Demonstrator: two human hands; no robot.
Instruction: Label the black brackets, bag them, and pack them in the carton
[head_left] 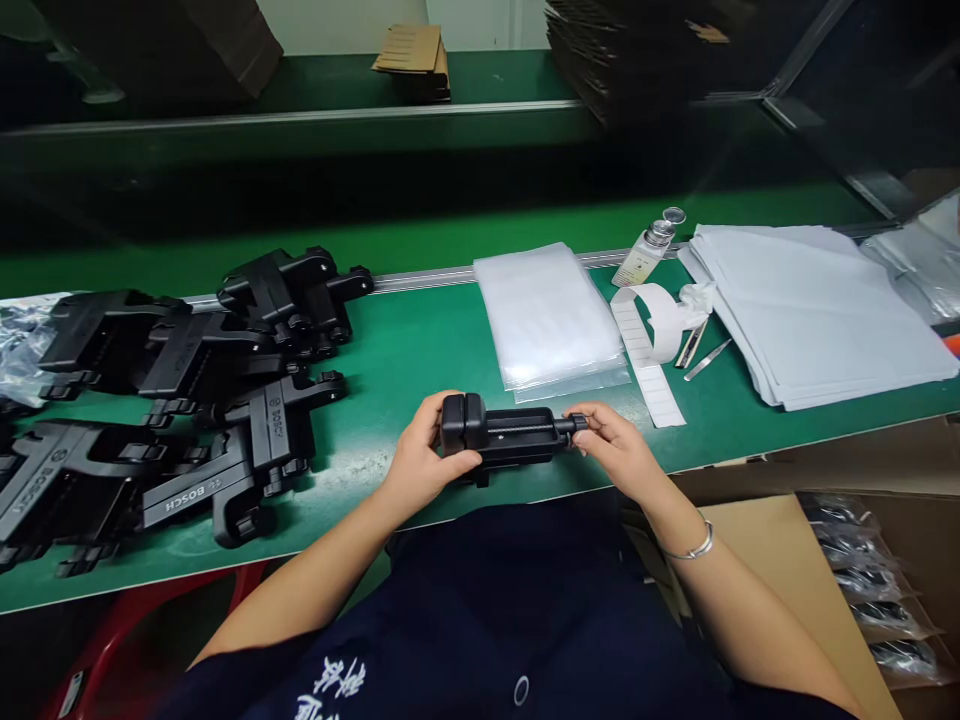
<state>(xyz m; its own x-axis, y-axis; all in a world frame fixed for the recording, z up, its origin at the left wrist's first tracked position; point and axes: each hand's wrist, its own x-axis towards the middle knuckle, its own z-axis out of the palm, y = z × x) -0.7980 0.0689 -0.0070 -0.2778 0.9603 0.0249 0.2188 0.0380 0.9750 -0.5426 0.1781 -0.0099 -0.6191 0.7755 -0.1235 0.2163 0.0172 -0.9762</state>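
Note:
At the table's front edge I hold a black clamp bracket (519, 437) lengthwise between both hands. My left hand (421, 458) wraps round its thick jaw end, thumb in front and fingers partly hidden behind. At the other end, the fingers of my right hand (619, 447) are closed on the small knob (576, 424) of its screw. A threaded rod lies in the open channel between. To the left rest several similar black brackets (274, 425), some marked BOSCH. Just beyond the held bracket lies a stack of clear plastic bags (551, 315).
Right of the bags are a label strip (651, 370), a bottle (643, 255), a utility knife (690, 345), tweezers (707, 360) and a stack of white sheets (825, 310). An open carton (795, 560) with bagged parts stands below right. A red stool (112, 640) is below left.

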